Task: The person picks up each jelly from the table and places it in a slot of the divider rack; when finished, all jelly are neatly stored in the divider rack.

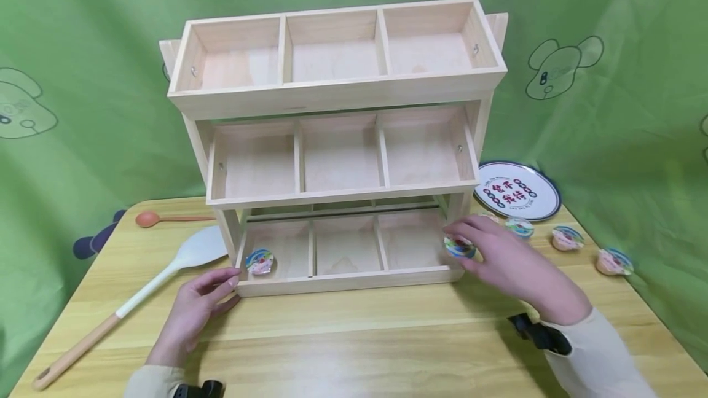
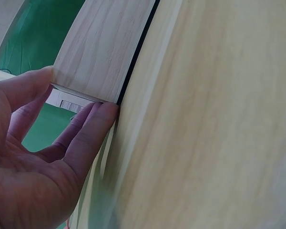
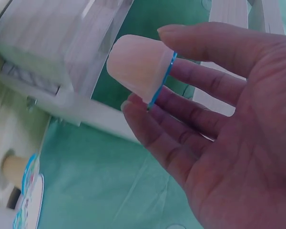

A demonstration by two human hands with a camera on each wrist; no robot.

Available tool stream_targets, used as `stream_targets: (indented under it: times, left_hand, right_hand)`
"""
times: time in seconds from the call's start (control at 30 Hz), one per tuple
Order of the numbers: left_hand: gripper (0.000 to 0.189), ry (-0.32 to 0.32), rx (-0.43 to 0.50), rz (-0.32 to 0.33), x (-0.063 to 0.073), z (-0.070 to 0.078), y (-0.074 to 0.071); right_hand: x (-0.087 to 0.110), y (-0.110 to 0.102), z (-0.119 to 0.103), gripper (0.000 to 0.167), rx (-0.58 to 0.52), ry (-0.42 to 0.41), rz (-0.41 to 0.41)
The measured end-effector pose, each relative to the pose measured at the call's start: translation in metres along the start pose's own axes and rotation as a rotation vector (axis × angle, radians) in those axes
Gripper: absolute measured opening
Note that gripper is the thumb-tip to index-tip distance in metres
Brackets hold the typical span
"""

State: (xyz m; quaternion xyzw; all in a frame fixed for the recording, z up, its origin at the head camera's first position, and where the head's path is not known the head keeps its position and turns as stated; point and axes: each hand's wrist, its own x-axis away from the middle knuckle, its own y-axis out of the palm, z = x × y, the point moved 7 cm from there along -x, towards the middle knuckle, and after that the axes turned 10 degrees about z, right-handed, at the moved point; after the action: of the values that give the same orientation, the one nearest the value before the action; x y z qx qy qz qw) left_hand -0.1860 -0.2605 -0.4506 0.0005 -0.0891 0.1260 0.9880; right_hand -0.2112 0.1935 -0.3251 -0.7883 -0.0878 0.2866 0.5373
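My right hand [image 1: 503,260] pinches a small jelly cup [image 3: 140,64] by its blue-edged lid rim, thumb on one side and fingertips on the other. In the head view its printed lid [image 1: 459,245] shows beside the bottom tray's right end. My left hand [image 1: 196,309] rests its thumb and fingertips against the left front corner of the bottom tray [image 2: 102,57], the fingers only slightly bent. A second jelly cup [image 1: 259,261] lies in that tray's left compartment. The wooden three-tier rack [image 1: 337,88] has three compartments in each tray.
Several more jelly cups [image 1: 566,238] sit on the table's right side, near a blue-rimmed plate [image 1: 517,192] with red lettering. To the left lie a white turner [image 1: 171,266] with a wooden handle and a small orange spoon [image 1: 148,219]. A green curtain [image 1: 619,109] hangs behind.
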Motion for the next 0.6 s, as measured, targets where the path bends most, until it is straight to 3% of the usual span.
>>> stream_targets:
  times: [0.6]
  left_hand:
    - [0.036, -0.002, -0.001, 0.005, 0.001, 0.002, 0.001]
  right_hand:
    - [-0.019, 0.022, -0.027, 0.045, -0.029, -0.098, -0.037]
